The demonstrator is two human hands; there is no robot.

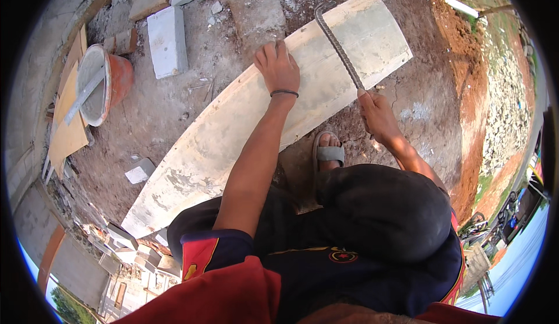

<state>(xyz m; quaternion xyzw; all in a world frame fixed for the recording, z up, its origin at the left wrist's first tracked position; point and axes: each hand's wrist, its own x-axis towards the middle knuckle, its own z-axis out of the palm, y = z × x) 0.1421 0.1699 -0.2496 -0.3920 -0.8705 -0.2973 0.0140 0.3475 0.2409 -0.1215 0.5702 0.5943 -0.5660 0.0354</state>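
Observation:
A long, pale, mottled board [215,137] lies diagonally across the ground in front of me, with small nails or holes along its edges. My left hand [276,68], a dark band at the wrist, presses on its far edge with fingers curled over it. My right hand [375,114] is closed round a ribbed steel bar [343,56] with a bent end, which runs across the right part of the board. The tip of the bar reaches the board's far right corner. My sandalled foot [327,149] is just beside the board's near edge, below my hands.
At the left stand a red bucket [116,91] with a metal straightedge in it and plywood scraps [67,143]. Pale blocks [166,43] and rubble lie behind the board. To the right are reddish soil [466,120], a gravel strip [503,103] and, farther off, parked motorbikes.

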